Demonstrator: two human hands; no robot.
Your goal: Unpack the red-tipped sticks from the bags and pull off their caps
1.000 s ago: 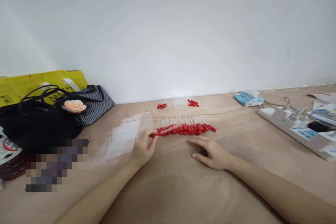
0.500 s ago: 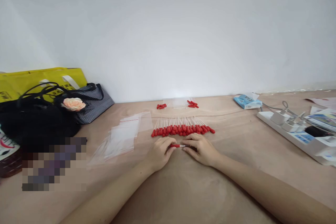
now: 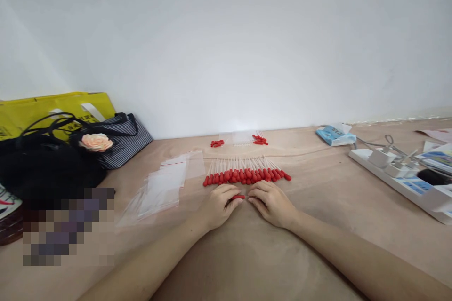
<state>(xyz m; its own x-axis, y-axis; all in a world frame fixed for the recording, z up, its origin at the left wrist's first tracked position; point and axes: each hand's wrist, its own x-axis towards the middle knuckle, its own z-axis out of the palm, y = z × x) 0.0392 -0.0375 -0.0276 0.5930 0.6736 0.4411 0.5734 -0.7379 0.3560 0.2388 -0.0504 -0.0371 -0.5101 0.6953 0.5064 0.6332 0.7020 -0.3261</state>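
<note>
Your left hand (image 3: 217,207) has its grip closed, thumb and fingers pinching a red handle (image 3: 240,196) above the near middle of the desk (image 3: 226,258). Your right hand (image 3: 272,204) is just beside the handle's right end, fingers curled; whether its grip has hold of anything cannot be told. Just beyond both hands lies a row of red-ended sticks (image 3: 247,176), red ends toward you. Clear bags (image 3: 162,188) lie overlapping to the left.

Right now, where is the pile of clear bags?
In the head view, the pile of clear bags lies left of centre on the table, between the striped bag and the left hand.
</note>
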